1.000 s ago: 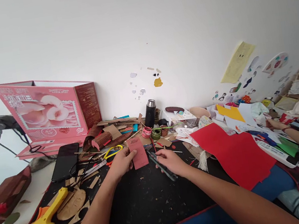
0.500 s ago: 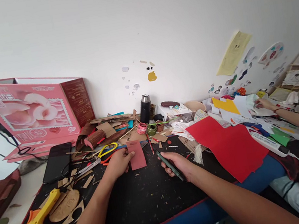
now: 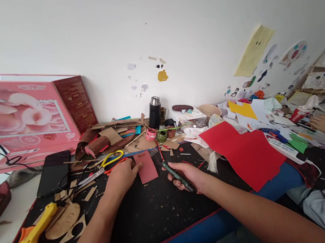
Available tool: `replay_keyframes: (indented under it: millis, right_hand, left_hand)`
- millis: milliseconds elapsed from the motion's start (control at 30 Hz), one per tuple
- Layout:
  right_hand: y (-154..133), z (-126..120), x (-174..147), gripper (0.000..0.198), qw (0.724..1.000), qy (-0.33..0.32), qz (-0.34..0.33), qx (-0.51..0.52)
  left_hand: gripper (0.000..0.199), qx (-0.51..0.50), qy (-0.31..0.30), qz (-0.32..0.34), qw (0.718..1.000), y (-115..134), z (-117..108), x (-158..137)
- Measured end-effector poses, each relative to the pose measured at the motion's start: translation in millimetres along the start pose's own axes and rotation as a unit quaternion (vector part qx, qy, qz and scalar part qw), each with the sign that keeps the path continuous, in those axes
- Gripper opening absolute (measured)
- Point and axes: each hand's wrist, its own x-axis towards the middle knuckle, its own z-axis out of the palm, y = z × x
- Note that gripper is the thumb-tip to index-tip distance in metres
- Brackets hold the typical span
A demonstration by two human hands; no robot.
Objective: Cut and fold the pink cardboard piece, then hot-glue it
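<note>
A flat pinkish-red rectangular card (image 3: 147, 167), with a small darker mark near its top, stands out against the black mat (image 3: 147, 218). My left hand (image 3: 124, 176) is closed at its left edge, thumb on the front and fingertips hidden. To the right, my right hand (image 3: 186, 177) wraps round a slim dark green object (image 3: 175, 173), seen nearly edge-on, its exact kind unclear. The upper end of that object points toward the card, a gap apart from it. Yellow-handled scissors (image 3: 111, 159) and an orange-red handle (image 3: 114, 167) lie behind my left hand.
A yellow glue gun (image 3: 36, 238) and a black phone (image 3: 53, 173) are at left, below a pink box (image 3: 28, 114). Paint jars (image 3: 162, 135) and a black thermos (image 3: 155, 113) stand at the back. Red sheet (image 3: 244, 151) lies right; a co-worker's hand (image 3: 323, 124) is beyond.
The view has shifted slightly. My hands keep their grips on the card and the green object. The co-worker's hand has come nearer, and a second hand now shows beside it.
</note>
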Motion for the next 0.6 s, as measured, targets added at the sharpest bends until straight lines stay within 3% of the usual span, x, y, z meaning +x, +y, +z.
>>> replay_keyframes:
  millis: [100, 233, 600]
  right_hand:
    - [-2, 2, 0, 0.03, 1.0, -0.018, -0.003, -0.005]
    - [-5, 2, -3, 0.032, 0.999, -0.036, -0.017, -0.012]
    - [7, -12, -7, 0.045, 0.996, -0.022, -0.082, -0.041]
  left_hand:
    - [0.029, 0.021, 0.024, 0.03, 0.999, 7, -11, -4]
    - [0.027, 0.041, 0.01, 0.087, 0.995, 20, -17, -12]
    - [0.032, 0.136, -0.055, 0.23, 0.962, 25, -2, -32]
